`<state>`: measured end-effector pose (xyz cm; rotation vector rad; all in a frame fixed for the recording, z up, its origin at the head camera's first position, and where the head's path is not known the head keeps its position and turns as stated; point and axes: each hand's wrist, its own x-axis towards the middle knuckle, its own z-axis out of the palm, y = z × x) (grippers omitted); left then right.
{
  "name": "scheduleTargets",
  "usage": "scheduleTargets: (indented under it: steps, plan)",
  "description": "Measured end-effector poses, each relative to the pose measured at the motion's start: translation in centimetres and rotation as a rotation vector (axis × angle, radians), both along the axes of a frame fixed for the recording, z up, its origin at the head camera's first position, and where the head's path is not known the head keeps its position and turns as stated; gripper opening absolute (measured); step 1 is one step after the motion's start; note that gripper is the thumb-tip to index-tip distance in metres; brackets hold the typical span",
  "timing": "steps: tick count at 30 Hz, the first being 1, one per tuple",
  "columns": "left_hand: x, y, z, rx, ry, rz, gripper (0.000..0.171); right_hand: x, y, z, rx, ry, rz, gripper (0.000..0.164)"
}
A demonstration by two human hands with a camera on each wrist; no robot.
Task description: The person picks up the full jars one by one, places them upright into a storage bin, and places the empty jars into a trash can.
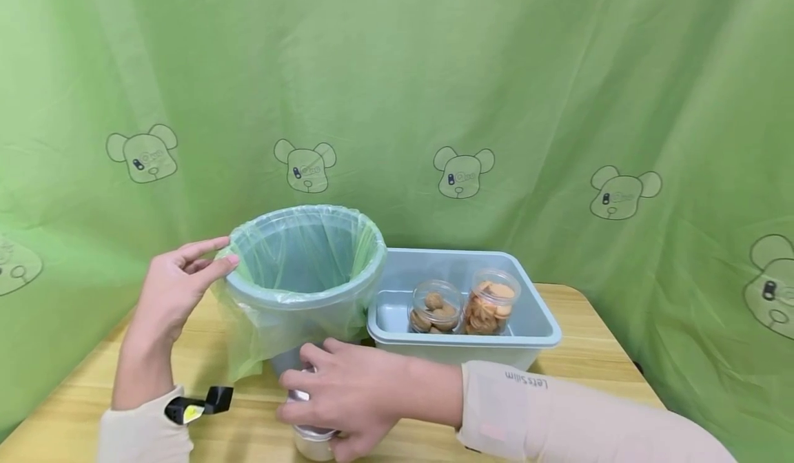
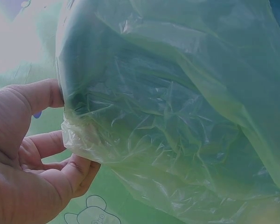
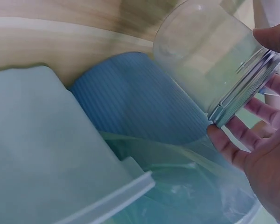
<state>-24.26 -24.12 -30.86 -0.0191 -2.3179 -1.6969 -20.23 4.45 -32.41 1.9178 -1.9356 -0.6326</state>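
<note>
A blue trash bin with ribbed sides stands left of centre. A thin green trash bag lines it and is folded down over its rim. My left hand pinches the bag at the left side of the rim, thumb and fingers right at the edge in the left wrist view. In front of the bin, my right hand holds a clear jar by its silver lid, fingers spread around the lid. No contents show through the jar's wall.
A light blue tub stands right of the bin on the wooden table. Inside it are a jar of round brown pieces and a jar of orange swirled cookies. A green curtain hangs behind and at both sides.
</note>
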Motion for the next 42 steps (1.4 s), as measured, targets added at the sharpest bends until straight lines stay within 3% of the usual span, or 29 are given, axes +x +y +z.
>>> scheduleTargets:
  steps: [19, 37, 42]
  plan:
    - [0.2, 0.1, 0.1, -0.053, 0.008, 0.029, 0.061, 1.9, -1.8, 5.8, -0.028, 0.098, 0.021, 0.064]
    - [0.3, 0.0, 0.2, -0.058, -0.001, 0.019, 0.064, 2.4, -3.3, 11.7, -0.103, 0.048, 0.01, 0.059]
    - [0.1, -0.2, -0.1, -0.051, 0.029, 0.02, 0.056, 1.9, -3.4, 13.3, -0.161, 0.002, 0.024, 0.056]
